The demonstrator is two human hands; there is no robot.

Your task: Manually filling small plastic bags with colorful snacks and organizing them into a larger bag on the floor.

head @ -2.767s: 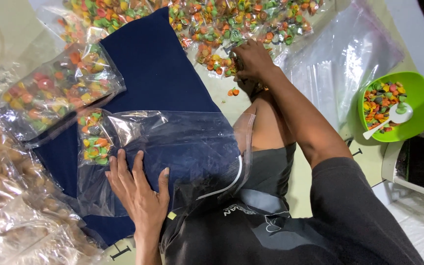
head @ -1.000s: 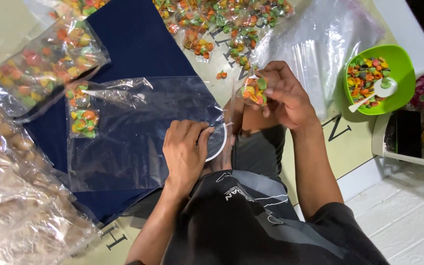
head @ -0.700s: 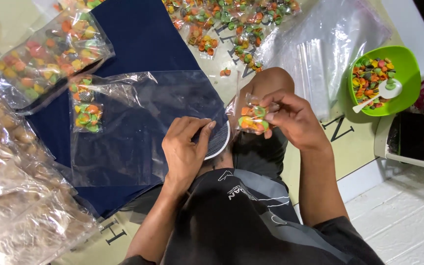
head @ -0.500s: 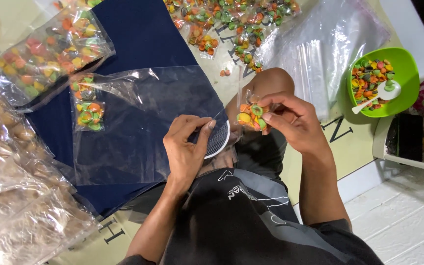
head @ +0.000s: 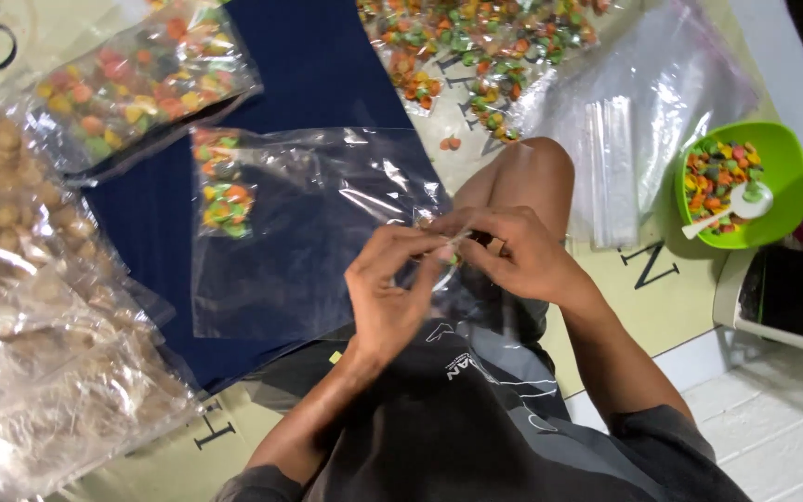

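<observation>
Both hands meet up front over the lap. Left hand (head: 390, 296) has fingers curled, fingertips pinched together against the right hand (head: 513, 256), which pinches too. Forearms angle inward.

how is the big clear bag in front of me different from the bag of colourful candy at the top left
The big clear bag lies flat and nearly empty, with two small candy packets at its far end; the candy bag bulges full. The clear bag is larger. Both are transparent plastic on the navy cloth.
</observation>
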